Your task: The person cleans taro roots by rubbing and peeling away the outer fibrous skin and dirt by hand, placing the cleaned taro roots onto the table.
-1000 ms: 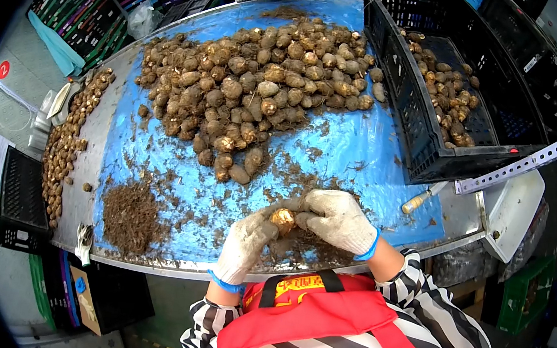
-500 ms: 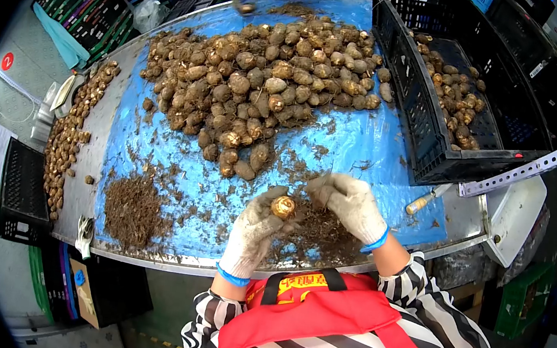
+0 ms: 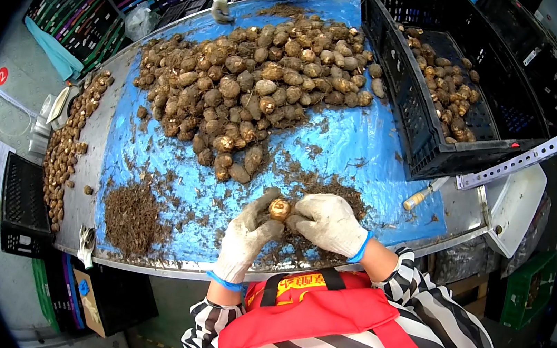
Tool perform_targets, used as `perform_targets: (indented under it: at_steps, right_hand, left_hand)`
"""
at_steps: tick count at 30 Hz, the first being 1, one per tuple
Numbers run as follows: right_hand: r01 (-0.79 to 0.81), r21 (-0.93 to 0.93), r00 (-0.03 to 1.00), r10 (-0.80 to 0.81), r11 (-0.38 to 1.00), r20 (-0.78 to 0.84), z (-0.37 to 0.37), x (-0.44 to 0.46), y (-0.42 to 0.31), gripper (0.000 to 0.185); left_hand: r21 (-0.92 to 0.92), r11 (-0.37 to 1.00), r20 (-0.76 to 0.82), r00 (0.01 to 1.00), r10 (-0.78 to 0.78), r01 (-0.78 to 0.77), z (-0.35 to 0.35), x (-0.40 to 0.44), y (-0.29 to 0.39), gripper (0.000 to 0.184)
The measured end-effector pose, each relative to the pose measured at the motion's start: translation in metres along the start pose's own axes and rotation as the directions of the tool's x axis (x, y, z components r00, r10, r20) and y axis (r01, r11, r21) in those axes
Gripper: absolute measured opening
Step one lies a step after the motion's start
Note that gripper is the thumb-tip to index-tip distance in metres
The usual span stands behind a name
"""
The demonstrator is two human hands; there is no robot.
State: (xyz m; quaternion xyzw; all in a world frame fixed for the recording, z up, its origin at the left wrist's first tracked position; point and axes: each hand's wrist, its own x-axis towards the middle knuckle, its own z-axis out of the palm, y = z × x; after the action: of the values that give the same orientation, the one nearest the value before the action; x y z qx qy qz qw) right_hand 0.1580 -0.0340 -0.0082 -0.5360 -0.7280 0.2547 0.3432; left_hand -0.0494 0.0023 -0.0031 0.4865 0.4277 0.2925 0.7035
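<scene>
My left hand (image 3: 245, 231), in a soiled white glove, grips a small taro (image 3: 279, 210) with its pale cut end facing up. From the other side, my gloved right hand (image 3: 332, 225) has its curled fingers on the same taro. Beyond both hands lies a large heap of brown, hairy taros (image 3: 248, 80) on a blue plastic sheet (image 3: 385, 208). Loose root fibres and dirt (image 3: 336, 189) are scattered around and under my hands. A denser pile of fibres (image 3: 134, 220) is to the left.
A black crate (image 3: 427, 154) holding taros stands at the right, near a wooden-handled knife (image 3: 417, 199). Taros (image 3: 68, 141) line the table's left edge, near another black crate (image 3: 23, 202). A glove (image 3: 86, 246) lies at the front left. Across the table is a co-worker's gloved hand (image 3: 221, 9).
My right hand has moved left and in, from apart to touching the taro in my left hand. Across the table, the co-worker's hand has drawn back and no longer shows a taro.
</scene>
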Motion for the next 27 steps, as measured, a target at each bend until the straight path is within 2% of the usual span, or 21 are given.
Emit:
perform_targets:
  at_steps: [1, 4, 5, 7, 9, 12, 13, 16, 17, 18, 20, 21, 23, 26, 27]
  right_hand:
    - [0.042, -0.040, 0.999, -0.042, 0.998, -0.012, 0.000, 0.001, -0.001, 0.021]
    - [0.155, -0.050, 0.987, -0.152, 0.987, 0.051, 0.003, -0.002, -0.004, 0.019]
    - [0.169, 0.002, 0.980, -0.168, 0.986, 0.105, 0.004, -0.005, 0.002, 0.019]
    - [0.105, -0.137, 0.978, -0.077, 0.985, 0.193, 0.007, -0.008, 0.013, 0.015]
    - [0.037, -0.267, 0.974, 0.025, 0.963, 0.226, 0.000, -0.011, 0.016, 0.014]
    - [-0.172, 0.093, 0.985, 0.171, 0.981, 0.013, -0.005, -0.006, 0.006, 0.025]
    - [-0.322, 0.420, 0.943, 0.325, 0.848, 0.067, -0.011, -0.003, -0.007, 0.031]
    - [-0.238, 0.191, 0.966, 0.252, 0.952, -0.053, -0.017, 0.006, -0.023, 0.034]
    - [-0.198, 0.173, 0.978, 0.206, 0.965, -0.028, -0.018, 0.007, -0.025, 0.035]
    - [-0.069, 0.106, 0.989, 0.082, 0.992, -0.123, -0.005, 0.003, -0.016, 0.032]
    - [-0.012, 0.137, 0.989, 0.032, 0.990, -0.141, 0.005, -0.002, -0.010, 0.022]
    - [-0.020, 0.115, 0.985, 0.040, 0.993, -0.169, 0.008, -0.001, -0.010, 0.018]
    - [-0.043, 0.069, 0.971, 0.058, 0.997, -0.231, 0.012, -0.001, -0.009, 0.012]
    - [-0.113, -0.047, 0.979, 0.103, 0.992, -0.174, 0.006, 0.001, 0.012, 0.011]
    - [-0.217, -0.045, 0.975, 0.214, 0.975, -0.064, 0.003, -0.001, 0.019, 0.014]
  left_hand:
    - [0.051, 0.999, -0.018, 1.000, 0.003, -0.002, 0.002, 0.000, 0.000, 0.071]
    - [-0.079, 0.997, -0.045, 0.999, 0.010, -0.013, -0.002, 0.006, -0.018, 0.078]
    - [-0.165, 0.985, -0.032, 0.999, 0.042, -0.047, -0.003, 0.005, -0.022, 0.079]
    - [-0.335, 0.936, -0.014, 0.994, 0.107, -0.106, -0.001, 0.003, -0.029, 0.082]
    - [-0.403, 0.908, -0.001, 0.992, 0.125, -0.114, 0.001, 0.002, -0.028, 0.084]
    - [-0.416, 0.902, -0.003, 0.992, 0.129, -0.118, 0.006, -0.002, -0.018, 0.083]
    - [-0.403, 0.908, -0.005, 0.992, 0.125, -0.117, 0.008, -0.004, -0.015, 0.082]
    - [-0.215, 0.966, 0.013, 0.989, 0.148, -0.142, 0.009, 0.001, -0.014, 0.081]
    - [-0.111, 0.986, -0.007, 0.992, 0.127, -0.127, 0.012, -0.001, -0.013, 0.078]
    - [-0.057, 0.990, -0.007, 0.992, 0.129, -0.129, 0.014, -0.003, -0.010, 0.077]
    - [0.049, 0.990, -0.015, 0.991, 0.133, -0.132, 0.018, -0.009, 0.000, 0.075]
    - [0.006, 0.999, -0.005, 0.999, 0.048, -0.048, 0.017, -0.014, 0.005, 0.073]
    - [-0.083, 0.992, -0.001, 0.996, 0.092, -0.092, 0.009, -0.010, -0.015, 0.075]
    - [-0.274, 0.948, -0.004, 0.986, 0.165, -0.159, 0.008, -0.005, -0.022, 0.077]
    - [-0.347, 0.920, -0.015, 0.982, 0.188, -0.181, 0.008, -0.005, -0.022, 0.078]
